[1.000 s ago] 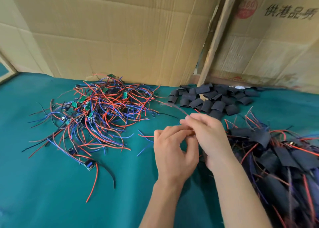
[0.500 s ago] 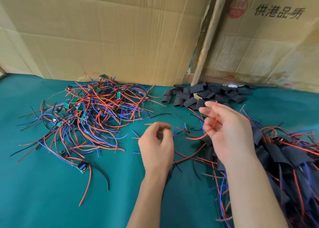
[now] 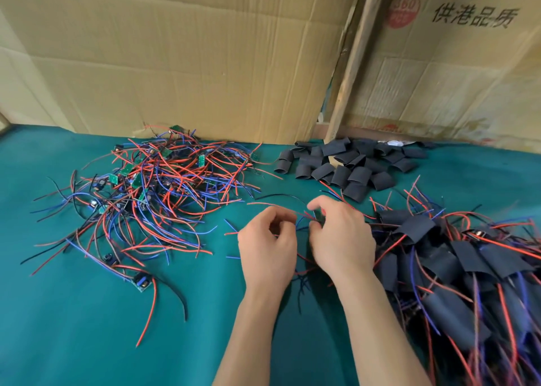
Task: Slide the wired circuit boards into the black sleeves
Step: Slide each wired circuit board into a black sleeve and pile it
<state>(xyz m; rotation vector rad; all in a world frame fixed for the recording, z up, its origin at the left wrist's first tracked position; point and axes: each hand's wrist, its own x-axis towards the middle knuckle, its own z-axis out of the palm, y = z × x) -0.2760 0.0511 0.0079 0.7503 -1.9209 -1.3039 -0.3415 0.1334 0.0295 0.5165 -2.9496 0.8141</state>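
While both hands work close together at the middle of the surface (image 3: pixel 87 327), the item between them is one wired circuit board (image 3: pixel 317 214), small and greenish, only partly visible at the right hand's fingertips. Right hand (image 3: pixel 342 239): fingers curled, thumb and forefinger pinching the board by its edges. Left hand (image 3: pixel 268 248): fingers curled inward just beside the right, apparently pinching the red and blue leads (image 3: pixel 301 219) that trail from the board; the exact contact is hidden behind the knuckles, so this is a reading rather than a certainty. Long axis of the board: cannot be told, as too little of it shows; its leads run leftward and toward the person. Empty black sleeves (image 3: pixel 348 163): loose pile at the far side of the surface, beyond the hands and slightly to the right, against the cardboard wall (image 3: pixel 175 63). By judgement, the coming move turns on this bearing: a sleeve lies forward and right of the held board, nearer the right hand than the left, yet the right hand is occupied, so one hand must free itself to fetch. Unsleeved boards with wires (image 3: pixel 152 186): tangled heap to the left, well apart from the sleeves. Finished sleeved boards (image 3: pixel 453 268): heap at the right, just beside the right forearm. No sleeve is in either hand.
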